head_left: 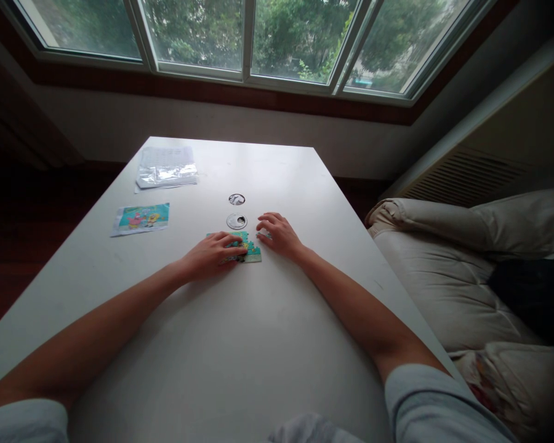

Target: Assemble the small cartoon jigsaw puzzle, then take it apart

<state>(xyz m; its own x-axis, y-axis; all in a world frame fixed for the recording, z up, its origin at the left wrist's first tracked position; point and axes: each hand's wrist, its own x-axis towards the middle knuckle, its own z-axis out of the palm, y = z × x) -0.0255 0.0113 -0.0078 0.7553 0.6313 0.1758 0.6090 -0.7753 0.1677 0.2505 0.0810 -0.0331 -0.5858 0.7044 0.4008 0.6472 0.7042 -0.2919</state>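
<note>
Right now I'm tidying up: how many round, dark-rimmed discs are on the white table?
2: one round, dark-rimmed disc beyond the blue-green jigsaw puzzle, another disc farther toward the white-framed window. The left hand or right hand may hide more.

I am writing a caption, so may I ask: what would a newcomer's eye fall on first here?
Probably the bright window at the top, with green trees behind it. Next, the white table below, where the left hand lies over a partly assembled puzzle and the right hand is just to its right.
</note>
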